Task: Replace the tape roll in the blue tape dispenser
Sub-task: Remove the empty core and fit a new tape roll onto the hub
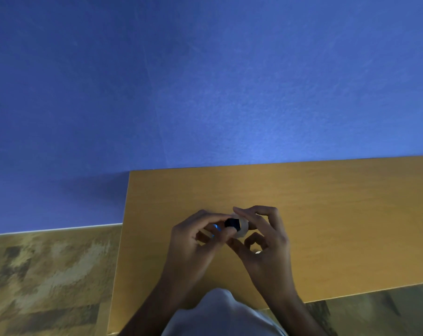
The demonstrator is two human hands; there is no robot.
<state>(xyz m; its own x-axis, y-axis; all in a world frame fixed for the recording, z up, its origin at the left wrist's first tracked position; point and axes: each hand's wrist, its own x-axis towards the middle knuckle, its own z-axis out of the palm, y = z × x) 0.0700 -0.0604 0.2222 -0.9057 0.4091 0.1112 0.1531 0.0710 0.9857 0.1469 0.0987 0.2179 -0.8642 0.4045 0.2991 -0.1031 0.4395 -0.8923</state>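
Observation:
Both my hands meet over the middle of the wooden table (327, 214). My left hand (193, 241) pinches a small blue tape dispenser (216, 227), mostly hidden by the fingers; only a blue sliver shows. My right hand (266, 238) holds a clear tape roll (242, 226) between thumb and fingers. A dark piece (231, 223) sits between the hands, against the roll; I cannot tell whether it belongs to the dispenser or is the roll's core.
A blue wall (205, 81) rises behind the table. Patterned floor (48, 275) lies to the left and at the lower right. A grey-white garment (220, 314) fills the bottom centre. The table's left edge runs near x 560.

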